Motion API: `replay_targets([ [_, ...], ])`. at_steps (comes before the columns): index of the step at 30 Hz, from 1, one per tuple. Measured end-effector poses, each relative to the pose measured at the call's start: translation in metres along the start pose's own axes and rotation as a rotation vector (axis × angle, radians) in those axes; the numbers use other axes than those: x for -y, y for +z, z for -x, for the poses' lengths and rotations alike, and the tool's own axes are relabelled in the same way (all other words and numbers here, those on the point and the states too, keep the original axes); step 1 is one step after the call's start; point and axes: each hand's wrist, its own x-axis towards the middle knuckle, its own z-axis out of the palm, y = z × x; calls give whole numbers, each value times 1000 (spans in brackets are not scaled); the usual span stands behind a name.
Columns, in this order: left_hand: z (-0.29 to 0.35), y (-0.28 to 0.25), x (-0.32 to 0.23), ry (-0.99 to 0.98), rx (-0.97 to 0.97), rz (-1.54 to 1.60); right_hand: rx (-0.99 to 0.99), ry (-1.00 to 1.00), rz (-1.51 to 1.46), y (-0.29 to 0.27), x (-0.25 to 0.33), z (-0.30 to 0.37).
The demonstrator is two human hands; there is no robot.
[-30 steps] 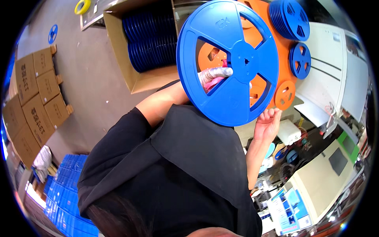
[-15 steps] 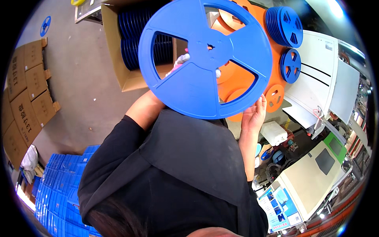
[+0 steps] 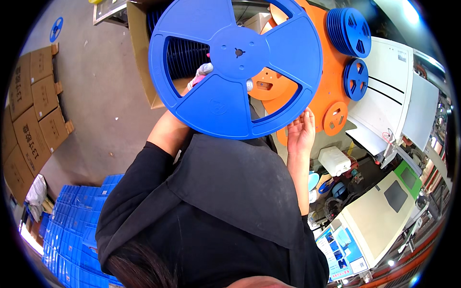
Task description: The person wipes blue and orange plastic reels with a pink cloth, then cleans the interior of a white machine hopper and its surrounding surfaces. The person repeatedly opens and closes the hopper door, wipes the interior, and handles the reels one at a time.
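Observation:
A large blue plastic reel [image 3: 206,103] with wide cut-out windows is held up in front of me. My left hand [image 3: 201,74], in a whitish glove with pink on it, grips the reel from behind; its fingers show through two of the windows beside the hub, the rest is hidden. At the reel's lower right rim is my bare right hand [image 3: 301,132], palm up with fingers stretched out and fingertips against or just beside the edge. Behind the reel stands an open cardboard box [image 3: 139,62] with rows of dark blue reels.
An orange round-edged table [image 3: 331,72] bears a blue reel stack [image 3: 348,33], a smaller blue reel [image 3: 356,79] and orange discs [image 3: 335,118]. Stacked cartons [image 3: 33,115] stand left, blue crates [image 3: 79,230] lower left. A white machine [image 3: 384,77] and a beige cabinet [image 3: 379,218] are right.
The blue reel has shifted left and slightly up, with both hands moving along. More of the orange discs behind it now shows, and less of the cardboard box.

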Motion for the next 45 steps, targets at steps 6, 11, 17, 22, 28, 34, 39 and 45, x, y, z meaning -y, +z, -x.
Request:
replay_targets([
  [6,2,-8,0,16,-56,-28,34,-11,-41,10,-2,1],
  [11,4,-10,4,31,-103,-63,158,15,-119,30,9,10],
  [17,-9,-11,13,-24,-135,-162,300,49,-292,46,10,22],
  [22,-26,-14,38,-104,-172,-276,-45,103,-598,-8,1,-7],
  [28,-11,-44,65,-553,-235,-82,-599,-128,-524,-122,-34,-47],
  [34,-7,-42,43,-336,-296,-276,-630,-374,-823,-160,-41,-127],
  [39,-41,-18,53,-343,-169,-331,-711,172,-475,-165,-142,-110],
  [45,-77,3,125,-128,70,-552,-2,322,55,-143,-97,-14],
])
